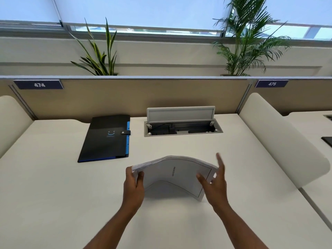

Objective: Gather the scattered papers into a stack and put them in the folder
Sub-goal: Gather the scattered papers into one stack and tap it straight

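Bare desk (pixel 53 186) around hand-bowed paper stack (pixel 172 175), folder (pixel 106 139) apart.

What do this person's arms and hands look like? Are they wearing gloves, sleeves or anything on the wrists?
Both are bare. The left hand and right hand wear no gloves, and no rings, watch or bands are visible. Both forearms are uncovered to the picture's bottom edge, with no sleeve in view.

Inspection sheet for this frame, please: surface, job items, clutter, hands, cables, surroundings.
Surface: white desk, bare where visible.
Job's things: paper stack gathered, bowed, held above the desk; black folder closed, strap snapped, lying far left.
Clutter: nothing seen.
Hands: left hand grips the stack's left edge; right hand open, fingers straight against its right edge.
Cables: one dark lead inside the open cable box.
Surroundings: divider labelled 474 and 475; two plants behind.
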